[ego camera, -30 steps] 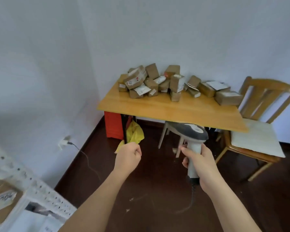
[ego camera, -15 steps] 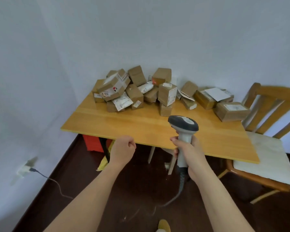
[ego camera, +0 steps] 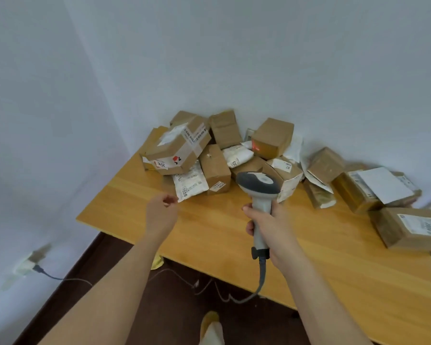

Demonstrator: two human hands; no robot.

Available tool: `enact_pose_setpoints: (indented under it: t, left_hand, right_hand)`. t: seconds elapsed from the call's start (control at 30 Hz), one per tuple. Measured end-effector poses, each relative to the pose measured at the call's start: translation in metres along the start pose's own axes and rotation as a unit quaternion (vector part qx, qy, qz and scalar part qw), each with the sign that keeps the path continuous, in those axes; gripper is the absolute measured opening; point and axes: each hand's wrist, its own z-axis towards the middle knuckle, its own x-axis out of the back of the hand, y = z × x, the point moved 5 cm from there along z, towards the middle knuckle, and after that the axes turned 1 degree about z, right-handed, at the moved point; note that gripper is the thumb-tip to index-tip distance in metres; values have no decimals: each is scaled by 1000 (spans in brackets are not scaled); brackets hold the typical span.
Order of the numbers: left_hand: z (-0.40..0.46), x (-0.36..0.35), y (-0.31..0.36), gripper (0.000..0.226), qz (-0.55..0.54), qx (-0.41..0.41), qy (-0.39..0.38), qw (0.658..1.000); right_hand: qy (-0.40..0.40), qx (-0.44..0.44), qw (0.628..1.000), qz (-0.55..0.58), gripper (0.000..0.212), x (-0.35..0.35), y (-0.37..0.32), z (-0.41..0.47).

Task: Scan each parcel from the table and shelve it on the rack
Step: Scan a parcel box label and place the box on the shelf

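Several brown cardboard parcels and white mailer bags lie heaped at the back of a wooden table (ego camera: 234,235) against the wall. A taped box (ego camera: 178,148) tops the left of the heap, and a white labelled bag (ego camera: 189,186) sticks out beneath it. My left hand (ego camera: 161,212) hovers over the table just short of that bag's corner, fingers loosely curled, holding nothing. My right hand (ego camera: 271,230) grips the handle of a grey barcode scanner (ego camera: 258,188), whose head points at the heap. The rack is out of view.
More parcels sit along the right of the table, among them a flat box (ego camera: 408,230) near the edge. The scanner's cable (ego camera: 259,282) hangs below the table front. A wall socket with a plug (ego camera: 30,265) is low on the left wall. My foot (ego camera: 210,327) shows on the dark floor.
I have walked up to the table; the rack and the chair have left the view. Both hands have moved forward over the tabletop, the left hand loosening from a fist near the white bag.
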Motion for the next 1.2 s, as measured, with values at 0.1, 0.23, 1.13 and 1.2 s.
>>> enact_pose_setpoints:
  t: [0.1, 0.23, 1.13, 1.2]
  left_hand:
    - [70, -8, -5, 37, -174, 178, 19, 968]
    - [128, -26, 16, 45, -317, 255, -36, 913]
    - [93, -20, -19, 84, -470, 279, -109, 830]
    - [64, -19, -17, 90, -449, 257, -116, 848]
  right_hand:
    - [-2, -17, 999, -29, 12, -17, -2, 49]
    - [-5, -49, 997, -61, 10, -32, -2, 104]
    - [-9, -53, 998, -29, 15, -50, -4, 128]
    - [-17, -41, 999, -6, 18, -39, -6, 109]
